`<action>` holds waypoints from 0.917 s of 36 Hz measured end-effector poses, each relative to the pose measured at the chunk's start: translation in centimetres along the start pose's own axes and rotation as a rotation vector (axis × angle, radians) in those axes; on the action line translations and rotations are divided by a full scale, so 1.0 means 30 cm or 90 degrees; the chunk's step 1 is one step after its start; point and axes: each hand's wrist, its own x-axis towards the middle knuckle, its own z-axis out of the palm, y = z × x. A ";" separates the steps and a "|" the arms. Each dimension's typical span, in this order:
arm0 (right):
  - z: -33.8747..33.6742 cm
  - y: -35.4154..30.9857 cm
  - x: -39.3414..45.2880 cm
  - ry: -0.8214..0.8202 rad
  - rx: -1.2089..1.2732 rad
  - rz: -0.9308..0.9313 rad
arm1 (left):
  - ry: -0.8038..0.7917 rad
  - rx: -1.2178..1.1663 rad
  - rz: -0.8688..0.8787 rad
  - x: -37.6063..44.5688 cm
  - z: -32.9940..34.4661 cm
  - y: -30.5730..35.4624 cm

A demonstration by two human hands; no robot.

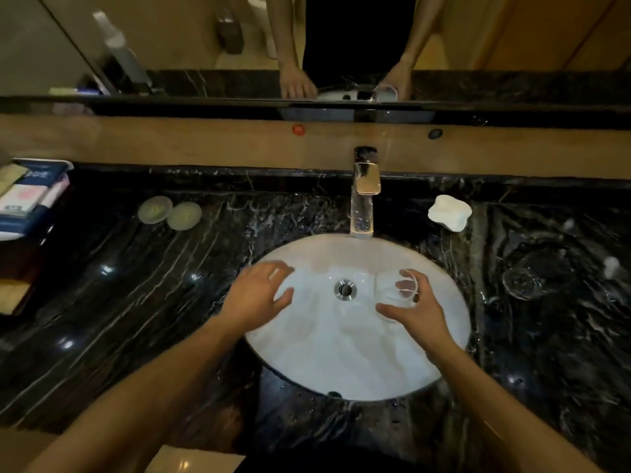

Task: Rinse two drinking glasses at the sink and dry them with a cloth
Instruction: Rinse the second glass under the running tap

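Head view, glass (396, 288) in right hand (418, 314)

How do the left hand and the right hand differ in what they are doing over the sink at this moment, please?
The right hand is closed around a clear drinking glass, tipped on its side, while the left hand holds nothing. The left hand's fingers are spread open; the right hand's curl round the glass. The left hand is over the basin's left rim, the right hand right of the drain. Both hover over the white sink, palms down.
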 end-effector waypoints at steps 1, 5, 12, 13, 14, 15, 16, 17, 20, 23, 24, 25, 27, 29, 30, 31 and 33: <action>0.022 -0.015 0.013 -0.006 0.002 0.001 | 0.010 0.002 0.002 0.038 -0.029 -0.011; 0.094 -0.073 0.071 -0.020 0.009 0.006 | 0.073 -0.034 0.079 0.229 -0.145 0.001; 0.152 -0.138 0.168 -0.018 0.054 0.026 | 0.120 -0.065 0.213 0.531 -0.277 0.133; 0.156 -0.147 0.179 -0.019 0.061 0.027 | 0.115 -0.062 0.223 0.561 -0.285 0.151; 0.158 -0.156 0.187 -0.020 0.064 0.028 | 0.108 -0.058 0.229 0.587 -0.290 0.165; 0.160 -0.164 0.195 -0.021 0.067 0.029 | 0.100 -0.052 0.234 0.610 -0.294 0.176; 0.161 -0.172 0.202 -0.021 0.070 0.030 | 0.095 -0.045 0.244 0.629 -0.296 0.184; 0.162 -0.178 0.208 -0.021 0.073 0.030 | 0.094 -0.039 0.258 0.643 -0.296 0.190; 0.162 -0.181 0.222 -0.017 0.088 0.034 | 0.110 -0.041 0.274 0.664 -0.290 0.193; 0.159 -0.179 0.228 -0.018 0.100 0.040 | 0.107 -0.044 0.258 0.670 -0.280 0.194; 0.159 -0.179 0.229 -0.020 0.101 0.040 | 0.106 -0.044 0.257 0.672 -0.277 0.194; 0.158 -0.178 0.231 -0.021 0.102 0.040 | 0.107 -0.043 0.258 0.673 -0.277 0.193; 0.158 -0.176 0.235 -0.023 0.099 0.041 | 0.103 -0.038 0.262 0.676 -0.284 0.190; 0.158 -0.176 0.238 -0.025 0.099 0.040 | 0.104 -0.040 0.266 0.679 -0.292 0.190; 0.157 -0.175 0.240 -0.026 0.099 0.039 | 0.107 -0.045 0.266 0.681 -0.297 0.190; 0.157 -0.175 0.242 -0.029 0.098 0.039 | 0.105 -0.053 0.263 0.683 -0.302 0.190; 0.155 -0.177 0.241 -0.030 0.090 0.038 | 0.096 -0.069 0.261 0.688 -0.312 0.192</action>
